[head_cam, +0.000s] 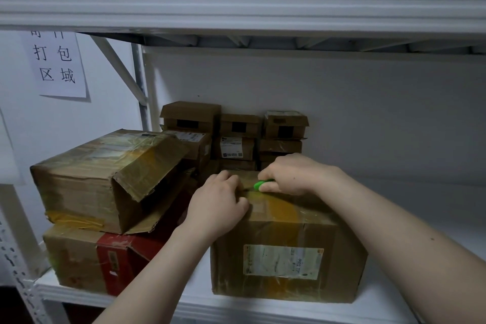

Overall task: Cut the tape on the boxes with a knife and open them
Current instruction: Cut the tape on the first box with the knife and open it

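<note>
A taped brown cardboard box (pixel 286 252) with a white label on its front stands on the white shelf in front of me. My right hand (pixel 289 173) grips a green-handled knife (pixel 260 184) at the box's top front edge, over the yellowish tape. My left hand (pixel 221 200) rests on the box's top left corner with its fingers curled over the edge, just left of the knife. The blade itself is hidden between my hands. To the left, another taped box (pixel 105 181) lies with its end flaps hanging open.
The opened box sits on a box with a red side (pixel 105 258). Several small cartons (pixel 236 134) are stacked against the back wall. A white shelf beam (pixel 236 0) runs overhead. The shelf board (pixel 407 218) to the right is bare. A paper sign (pixel 55 63) hangs at left.
</note>
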